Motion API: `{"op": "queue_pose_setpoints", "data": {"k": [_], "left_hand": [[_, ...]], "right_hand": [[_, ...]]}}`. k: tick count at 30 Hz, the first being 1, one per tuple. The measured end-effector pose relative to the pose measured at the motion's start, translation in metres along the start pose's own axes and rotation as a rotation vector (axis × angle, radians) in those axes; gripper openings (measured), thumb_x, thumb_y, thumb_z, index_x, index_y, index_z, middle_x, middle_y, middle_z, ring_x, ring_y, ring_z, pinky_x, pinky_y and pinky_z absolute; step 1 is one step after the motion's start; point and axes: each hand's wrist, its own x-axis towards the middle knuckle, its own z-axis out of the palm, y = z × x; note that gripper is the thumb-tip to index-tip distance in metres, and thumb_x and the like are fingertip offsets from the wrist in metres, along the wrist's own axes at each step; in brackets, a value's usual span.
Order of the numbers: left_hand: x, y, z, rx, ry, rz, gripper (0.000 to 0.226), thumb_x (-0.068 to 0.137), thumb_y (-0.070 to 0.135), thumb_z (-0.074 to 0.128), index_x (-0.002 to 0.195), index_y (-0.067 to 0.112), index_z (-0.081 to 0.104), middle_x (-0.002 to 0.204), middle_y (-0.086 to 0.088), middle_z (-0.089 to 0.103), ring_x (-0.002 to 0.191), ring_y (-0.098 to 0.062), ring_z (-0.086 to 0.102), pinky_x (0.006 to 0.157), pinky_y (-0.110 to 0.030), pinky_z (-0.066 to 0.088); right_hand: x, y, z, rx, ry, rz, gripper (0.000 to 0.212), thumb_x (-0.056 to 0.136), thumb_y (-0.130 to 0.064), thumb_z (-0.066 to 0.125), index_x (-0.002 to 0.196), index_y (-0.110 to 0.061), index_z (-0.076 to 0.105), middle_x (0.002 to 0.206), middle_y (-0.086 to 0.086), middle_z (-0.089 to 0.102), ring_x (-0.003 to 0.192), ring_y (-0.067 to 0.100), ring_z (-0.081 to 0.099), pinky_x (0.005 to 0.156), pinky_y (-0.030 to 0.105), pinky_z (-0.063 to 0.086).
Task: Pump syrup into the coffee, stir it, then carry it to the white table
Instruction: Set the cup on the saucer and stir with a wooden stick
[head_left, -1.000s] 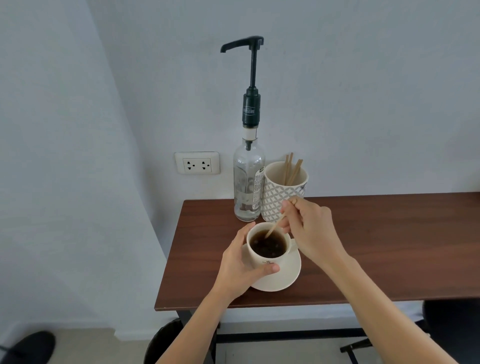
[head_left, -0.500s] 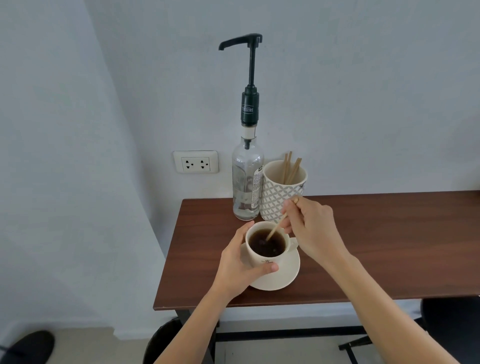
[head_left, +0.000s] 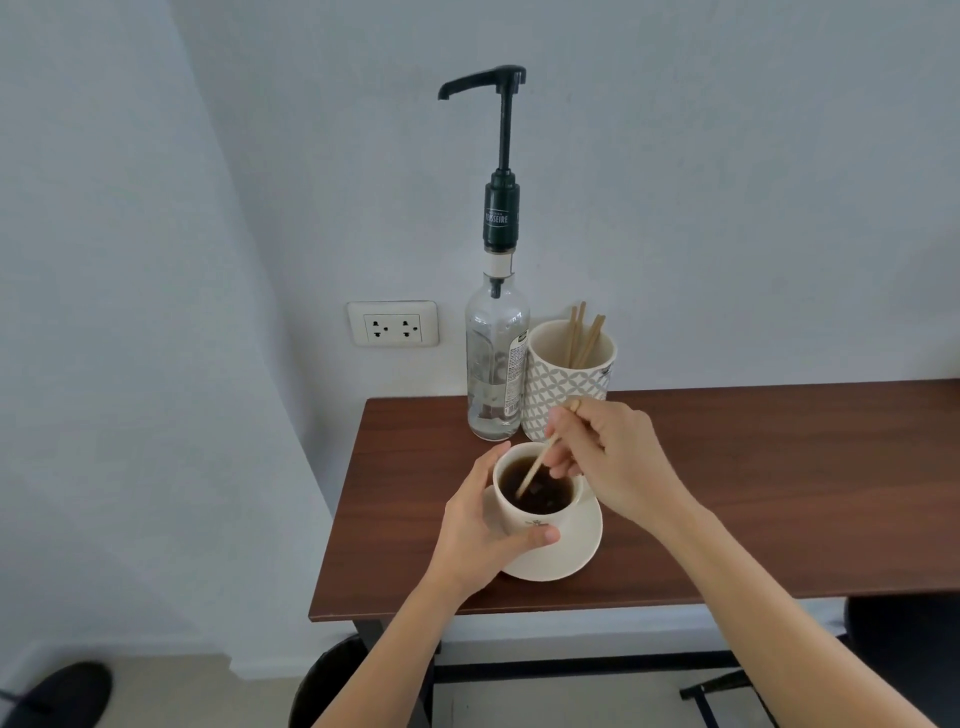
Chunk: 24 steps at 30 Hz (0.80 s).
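A cream coffee cup (head_left: 540, 514) full of dark coffee stands on a cream saucer (head_left: 576, 551) near the front left of the brown wooden table (head_left: 753, 493). My left hand (head_left: 480, 525) wraps around the cup's left side, thumb on its front. My right hand (head_left: 605, 457) pinches a thin wooden stir stick (head_left: 535, 467) whose lower end dips into the coffee. Behind the cup stands a clear glass syrup bottle (head_left: 496, 364) with a tall black pump (head_left: 501, 156), its spout pointing left.
A patterned mug (head_left: 569, 379) holding several wooden stir sticks sits right of the bottle, against the wall. A wall socket (head_left: 393, 323) is left of the bottle. Dark stools (head_left: 332, 680) stand under the table's front edge. The white table is not in view.
The stir stick's lower end has swung leftward inside the cup as my right hand shifted slightly. My left hand keeps its hold on the cup.
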Motion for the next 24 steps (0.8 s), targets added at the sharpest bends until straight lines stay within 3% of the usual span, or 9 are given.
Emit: {"op": "queue_pose_setpoints", "data": {"k": [2,4,6,10,15,19,22,24], "left_hand": [[0.000,0.000,0.000,0.011,0.002,0.005,0.084,0.065,0.027,0.095,0.133,0.045,0.049,0.130,0.026,0.062,0.127,0.003,0.055,0.095,-0.008,0.047],[0.000,0.001,0.001,0.015,0.009,0.006,0.083,0.065,0.028,0.095,0.130,0.050,0.048,0.130,0.029,0.061,0.127,0.006,0.054,0.094,-0.004,0.044],[-0.001,0.003,0.000,0.020,0.008,0.007,0.083,0.065,0.029,0.095,0.129,0.052,0.048,0.131,0.029,0.060,0.127,0.007,0.054,0.095,-0.005,0.044],[0.000,0.000,0.000,0.014,0.005,-0.006,0.085,0.065,0.025,0.095,0.131,0.048,0.047,0.129,0.028,0.062,0.126,0.005,0.055,0.095,-0.008,0.046],[-0.001,0.001,0.000,0.013,0.005,-0.002,0.086,0.064,0.026,0.096,0.133,0.044,0.048,0.129,0.030,0.062,0.127,0.007,0.054,0.095,-0.006,0.044],[0.000,-0.002,0.000,0.008,-0.001,-0.003,0.087,0.063,0.029,0.096,0.137,0.039,0.049,0.131,0.024,0.063,0.129,0.000,0.055,0.100,-0.015,0.046],[-0.001,0.000,0.000,0.009,0.009,-0.007,0.086,0.064,0.023,0.096,0.133,0.044,0.050,0.130,0.027,0.062,0.128,0.004,0.055,0.096,-0.007,0.045],[-0.001,0.001,0.000,0.009,0.003,-0.008,0.085,0.064,0.023,0.096,0.130,0.047,0.050,0.130,0.028,0.062,0.128,0.005,0.055,0.097,-0.007,0.044]], "right_hand": [[0.002,0.004,0.003,-0.038,0.056,-0.029,0.031,0.103,-0.022,0.051,0.083,-0.004,0.066,0.065,0.004,0.075,0.058,0.013,0.072,0.068,0.033,0.060],[0.007,0.012,-0.003,-0.156,0.136,-0.028,0.035,0.103,-0.023,0.047,0.076,-0.005,0.059,0.060,0.005,0.071,0.056,0.021,0.068,0.066,0.043,0.057],[0.006,0.015,-0.008,-0.177,0.123,-0.011,0.036,0.103,-0.021,0.046,0.072,-0.005,0.054,0.056,0.007,0.068,0.053,0.022,0.065,0.063,0.045,0.055],[-0.001,0.007,0.001,-0.043,0.024,-0.002,0.030,0.103,-0.019,0.049,0.080,-0.007,0.065,0.063,0.000,0.074,0.058,0.011,0.070,0.065,0.024,0.057],[0.005,0.019,-0.007,-0.130,0.115,-0.034,0.034,0.103,-0.018,0.047,0.076,0.000,0.058,0.060,0.010,0.069,0.057,0.026,0.066,0.067,0.044,0.054],[0.000,0.016,-0.003,-0.077,0.088,-0.038,0.031,0.103,-0.021,0.047,0.081,-0.007,0.063,0.064,-0.001,0.073,0.066,0.010,0.069,0.065,0.023,0.053],[-0.003,0.015,-0.013,-0.027,0.227,-0.037,0.029,0.104,-0.019,0.047,0.083,-0.006,0.063,0.064,-0.002,0.071,0.068,0.004,0.067,0.061,0.009,0.047],[-0.009,0.015,-0.022,0.009,0.326,-0.093,0.030,0.104,-0.019,0.045,0.084,-0.007,0.063,0.064,-0.001,0.069,0.070,0.009,0.067,0.062,0.010,0.048]]}}
